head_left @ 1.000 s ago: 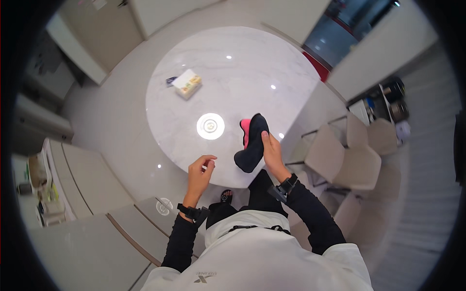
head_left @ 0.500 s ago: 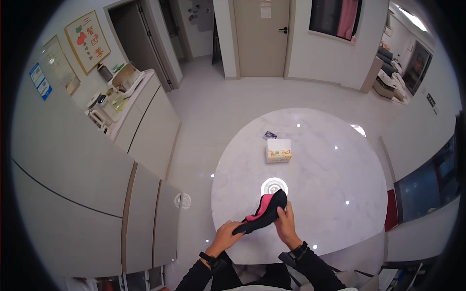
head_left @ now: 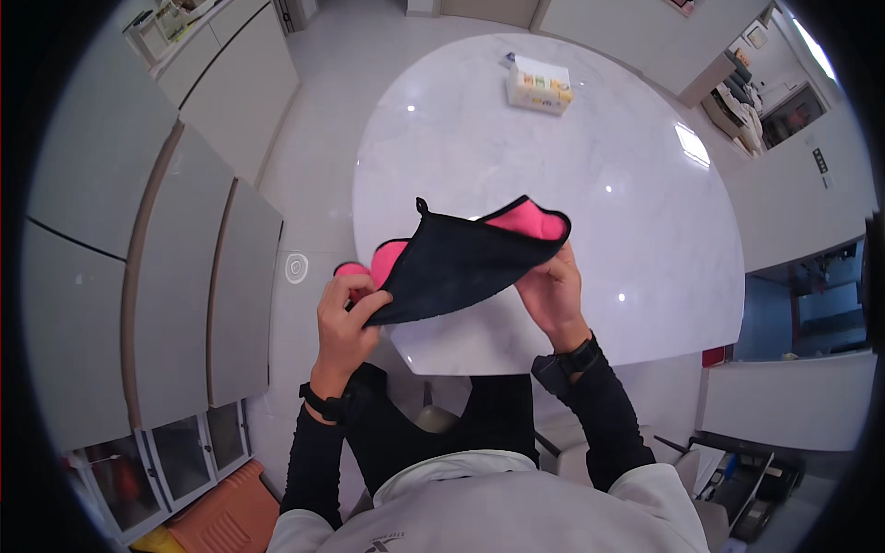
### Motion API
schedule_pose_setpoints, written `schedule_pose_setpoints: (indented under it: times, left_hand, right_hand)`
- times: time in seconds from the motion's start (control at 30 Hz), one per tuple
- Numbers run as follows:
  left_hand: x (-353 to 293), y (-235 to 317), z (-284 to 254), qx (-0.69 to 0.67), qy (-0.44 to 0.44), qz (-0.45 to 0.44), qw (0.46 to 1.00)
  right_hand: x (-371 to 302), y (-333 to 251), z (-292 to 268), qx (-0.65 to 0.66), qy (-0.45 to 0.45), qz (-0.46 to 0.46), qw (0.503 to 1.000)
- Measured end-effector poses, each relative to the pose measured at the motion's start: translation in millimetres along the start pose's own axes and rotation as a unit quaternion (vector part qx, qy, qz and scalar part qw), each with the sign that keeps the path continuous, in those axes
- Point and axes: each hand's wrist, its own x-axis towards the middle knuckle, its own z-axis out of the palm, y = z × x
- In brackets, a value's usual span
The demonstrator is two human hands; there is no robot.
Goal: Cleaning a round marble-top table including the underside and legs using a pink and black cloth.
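Head view | black-and-pink cloth [head_left: 461, 263] now spread flat, bunched earlier, unfolding judged underway | left hand [head_left: 346, 313] and right hand [head_left: 553, 290] fingers clamped on opposite edges | held above white round surface [head_left: 590, 166] near edge

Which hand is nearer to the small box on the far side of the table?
Right. The right hand holds the cloth below the box; the left hand is lower and further left, so farther away.
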Motion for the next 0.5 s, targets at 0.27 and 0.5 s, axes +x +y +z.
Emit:
schedule_pose_setpoints:
  times: [0.27,0.5]
  left_hand:
    - [-111.5,16.8,17.7,-0.155,0.094,-0.054,0.982]
    - [-190.5,36.1,-7.8,-0.205,0.079,-0.226,0.949]
  right_hand:
    - [-112.1,85.5,29.9,-0.464,-0.167,0.03,0.869]
    - [-167.6,169.0,50.6,-0.602,-0.285,-0.172,0.726]
